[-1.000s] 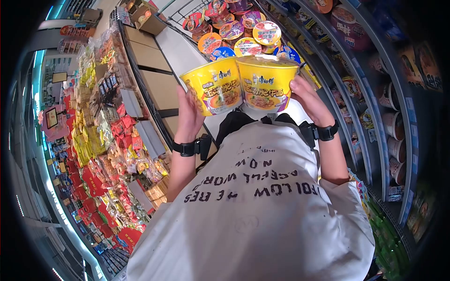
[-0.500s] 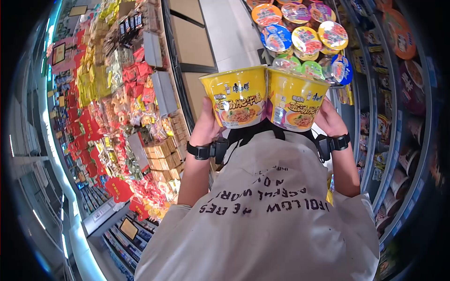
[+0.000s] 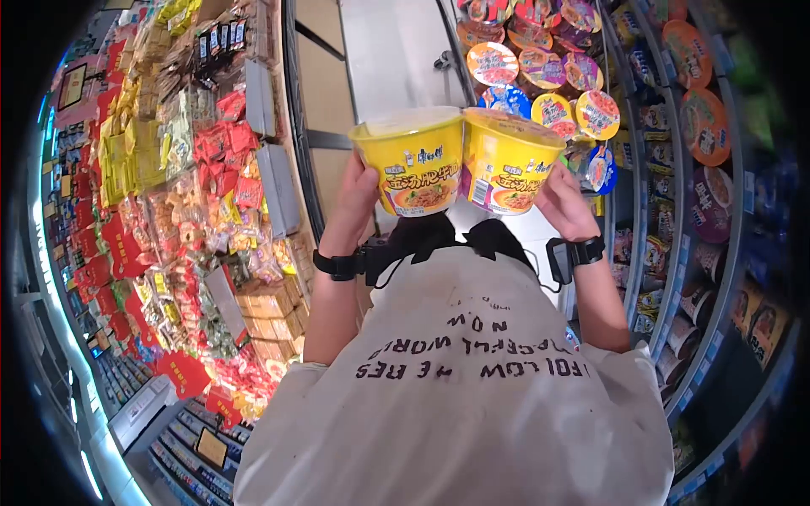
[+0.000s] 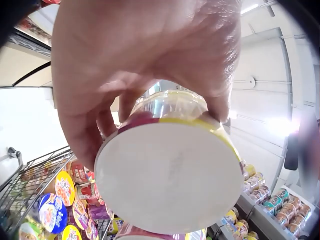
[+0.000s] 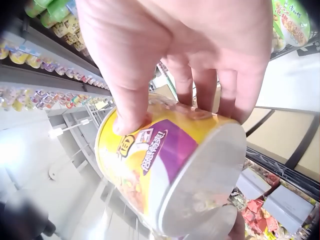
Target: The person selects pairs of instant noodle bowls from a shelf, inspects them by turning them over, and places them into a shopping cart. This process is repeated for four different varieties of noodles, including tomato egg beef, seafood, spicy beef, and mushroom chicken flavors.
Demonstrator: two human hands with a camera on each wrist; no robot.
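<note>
The left hand [image 3: 356,196] grips a yellow noodle bowl [image 3: 412,160], its fingers [image 4: 80,131] curled round the side wall near the white base, thumb on one side and the rest on the other, as the left wrist view shows. The right hand [image 3: 564,201] grips a second yellow noodle bowl [image 3: 506,162]; in the right wrist view its thumb presses the printed yellow and purple side while the other fingers [image 5: 227,95] wrap the far side near the rim. Both bowls are held up side by side, walls touching between the two hands, above the white T-shirt [image 3: 472,396]. Beyond the fingers stands a wire basket [image 3: 540,67] heaped with more bowls. Left of the left hand run snack shelves [image 3: 177,194]; right of the right hand, cup noodle shelves [image 3: 700,169].
</note>
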